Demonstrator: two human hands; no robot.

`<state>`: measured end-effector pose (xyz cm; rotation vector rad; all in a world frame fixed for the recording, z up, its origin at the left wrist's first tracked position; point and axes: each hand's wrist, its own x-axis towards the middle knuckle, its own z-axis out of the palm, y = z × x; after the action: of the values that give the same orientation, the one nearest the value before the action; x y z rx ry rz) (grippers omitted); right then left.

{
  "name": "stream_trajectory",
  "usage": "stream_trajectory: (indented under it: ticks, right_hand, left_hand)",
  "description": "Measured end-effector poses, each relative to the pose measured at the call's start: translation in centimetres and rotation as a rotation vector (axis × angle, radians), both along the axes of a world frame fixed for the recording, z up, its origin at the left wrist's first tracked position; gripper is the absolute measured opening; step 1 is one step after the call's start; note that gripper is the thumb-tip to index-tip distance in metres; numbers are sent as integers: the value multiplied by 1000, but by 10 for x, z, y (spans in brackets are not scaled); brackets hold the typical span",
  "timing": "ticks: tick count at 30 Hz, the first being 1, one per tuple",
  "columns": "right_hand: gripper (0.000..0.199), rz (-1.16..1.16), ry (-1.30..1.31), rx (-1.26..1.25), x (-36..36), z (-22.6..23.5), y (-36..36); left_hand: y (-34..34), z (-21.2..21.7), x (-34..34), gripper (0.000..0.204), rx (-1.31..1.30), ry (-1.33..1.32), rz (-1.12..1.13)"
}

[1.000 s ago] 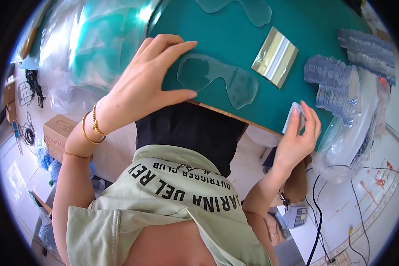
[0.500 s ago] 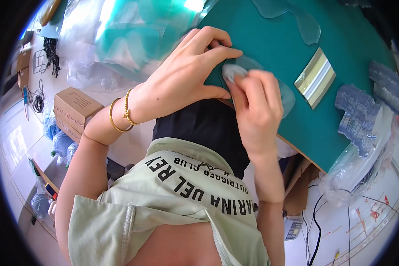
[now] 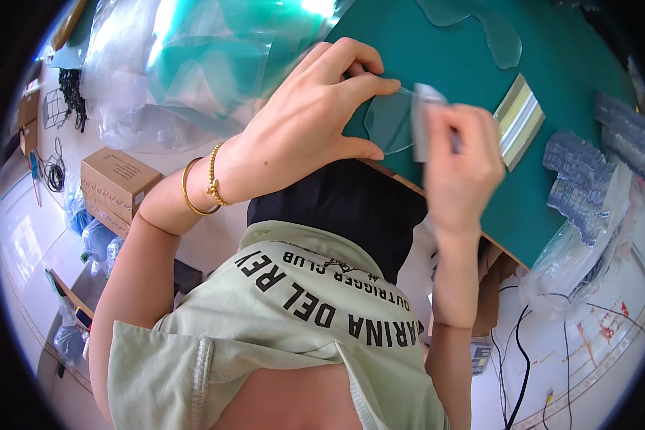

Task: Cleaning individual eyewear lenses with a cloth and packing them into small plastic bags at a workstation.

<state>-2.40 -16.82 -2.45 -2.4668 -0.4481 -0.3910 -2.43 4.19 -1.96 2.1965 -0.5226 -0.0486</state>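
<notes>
A clear, rounded plastic piece lies flat on the green table near its front edge. My left hand arches over its left end, thumb and forefinger spread wide, with their tips at its near and far edges. The other left fingers are curled. In my right hand, closed, is a whitish, cloth-like piece, smeared by motion. That hand is over the right part of the clear piece and hides it.
A shiny, pale metallic-looking strip lies to the right. Beyond it are stacked clear plastic pieces and a plastic bag. Another curved clear piece lies at the back. Large plastic sheeting covers the left; a cardboard box stands lower.
My right hand has moved right with the whitish piece, from beside my left fingertips across the clear piece. My left hand stays nearly in place.
</notes>
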Motion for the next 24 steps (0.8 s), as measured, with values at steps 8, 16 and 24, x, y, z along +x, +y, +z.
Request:
stream_trajectory:
  ticks: [8, 16, 24]
  right_hand:
    - [16, -56, -15, -52, -62, -6, -54]
    - [13, -214, -18, -31, -34, -4, -39]
    - [13, -558, 113, -55, -78, 21, -112]
  left_hand:
    - [1, -2, -5, 65, 0, 29, 3]
    - [-4, 2, 0, 56, 33, -73, -3]
    - [-4, 8, -22, 73, 22, -157, 25]
